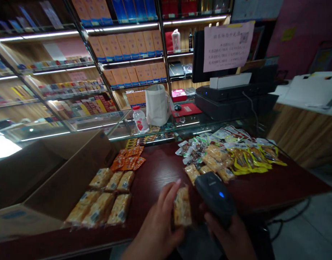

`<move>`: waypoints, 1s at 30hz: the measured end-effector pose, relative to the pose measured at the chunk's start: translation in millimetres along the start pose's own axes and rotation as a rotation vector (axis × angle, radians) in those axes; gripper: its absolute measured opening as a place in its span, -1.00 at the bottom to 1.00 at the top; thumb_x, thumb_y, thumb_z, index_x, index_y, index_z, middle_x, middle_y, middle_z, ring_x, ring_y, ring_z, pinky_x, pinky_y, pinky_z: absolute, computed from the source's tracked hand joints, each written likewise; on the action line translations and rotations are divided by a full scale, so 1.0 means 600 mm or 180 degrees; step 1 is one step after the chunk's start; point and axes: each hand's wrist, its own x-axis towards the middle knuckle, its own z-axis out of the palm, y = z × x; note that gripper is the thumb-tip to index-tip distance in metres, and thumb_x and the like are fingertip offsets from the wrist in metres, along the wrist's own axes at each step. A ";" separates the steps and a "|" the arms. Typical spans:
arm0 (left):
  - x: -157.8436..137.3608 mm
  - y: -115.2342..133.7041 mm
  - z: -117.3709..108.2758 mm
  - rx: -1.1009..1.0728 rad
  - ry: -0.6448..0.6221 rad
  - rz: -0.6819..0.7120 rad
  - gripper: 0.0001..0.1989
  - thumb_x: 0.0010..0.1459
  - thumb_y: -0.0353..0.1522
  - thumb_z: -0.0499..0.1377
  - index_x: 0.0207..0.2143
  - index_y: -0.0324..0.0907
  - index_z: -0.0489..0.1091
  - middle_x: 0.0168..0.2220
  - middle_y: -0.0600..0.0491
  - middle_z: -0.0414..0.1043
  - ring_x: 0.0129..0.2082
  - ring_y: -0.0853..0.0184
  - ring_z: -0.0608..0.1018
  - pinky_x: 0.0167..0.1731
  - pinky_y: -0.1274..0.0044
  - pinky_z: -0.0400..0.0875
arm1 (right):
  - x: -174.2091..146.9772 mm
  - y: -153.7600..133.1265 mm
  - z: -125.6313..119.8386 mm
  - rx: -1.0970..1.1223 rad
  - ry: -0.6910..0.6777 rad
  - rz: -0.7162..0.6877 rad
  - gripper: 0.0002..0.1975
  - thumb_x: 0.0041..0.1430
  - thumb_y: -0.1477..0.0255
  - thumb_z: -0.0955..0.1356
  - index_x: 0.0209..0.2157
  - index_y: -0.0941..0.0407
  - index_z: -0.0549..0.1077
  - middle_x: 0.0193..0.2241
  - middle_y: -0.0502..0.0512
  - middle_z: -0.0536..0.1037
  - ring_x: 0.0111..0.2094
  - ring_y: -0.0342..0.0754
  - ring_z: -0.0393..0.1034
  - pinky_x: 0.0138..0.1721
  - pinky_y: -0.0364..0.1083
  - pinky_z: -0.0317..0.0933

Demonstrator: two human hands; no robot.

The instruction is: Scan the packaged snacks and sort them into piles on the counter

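Note:
My left hand [155,225] is closed around a clear-wrapped, pale yellow snack bar [184,207], standing on end near the table's front edge. In my right hand [232,234] is a black barcode scanner [214,196] with a lit blue light, its head pointing up and left, just right of that bar. Several similar wrapped bars [101,207] lie in two rows left of my hands. Beyond the scanner is a pile of more wrapped bars [216,157], with yellow-edged snack packets [252,159] on its right.
An open cardboard box [65,180] stands at the left. Orange sachets [128,159] lie beside it on the dark red table [163,162]. Behind are a glass counter with a red-capped bottle [140,121], a white bag [156,104], and a black cash register [233,103].

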 end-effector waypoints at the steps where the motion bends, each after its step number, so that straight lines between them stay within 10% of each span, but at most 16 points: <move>1: -0.006 0.002 0.016 -0.0187 -0.0068 0.0068 0.14 -0.16 -0.62 0.26 0.43 0.17 -0.03 0.42 -0.03 0.08 0.31 0.00 0.34 0.25 0.25 0.32 | 0.002 0.002 0.003 -0.0084 0.0094 -0.0030 -0.47 -0.11 -0.01 0.52 -0.23 0.11 0.63 -0.43 0.12 0.71 -0.36 0.13 0.62 -0.34 -0.06 0.47; 9: -0.019 0.018 0.068 -0.2368 0.0125 -0.0562 -0.01 -0.01 -0.50 0.37 0.40 0.17 0.03 0.42 -0.10 0.10 0.23 0.03 0.45 0.11 0.25 0.47 | -0.011 0.001 0.005 0.0552 0.0103 0.0305 -0.52 -0.12 0.17 0.58 -0.18 0.15 0.62 -0.24 0.17 0.75 -0.21 0.19 0.65 -0.17 0.01 0.51; 16: -0.013 0.027 0.095 -0.3980 -0.0329 -0.1481 -0.51 -0.01 -0.22 0.44 -0.01 -0.12 0.50 0.07 -0.15 0.51 -0.03 0.09 0.60 -0.12 0.38 0.55 | -0.018 -0.010 0.009 0.0914 0.0254 0.0212 -0.48 -0.11 0.16 0.59 -0.12 0.14 0.62 -0.22 0.16 0.75 -0.19 0.19 0.65 -0.14 0.00 0.53; 30: 0.004 -0.034 0.008 -0.2395 0.1274 -0.1380 -0.51 -0.05 -0.15 0.42 -0.08 -0.14 0.48 -0.15 -0.02 0.59 -0.12 0.18 0.62 -0.08 0.43 0.54 | 0.001 0.006 -0.059 -0.0255 -0.0160 -0.0363 -0.54 0.17 -0.03 0.38 -0.45 0.09 0.54 -0.68 -0.02 0.44 -0.61 -0.07 0.36 -0.49 -0.12 0.28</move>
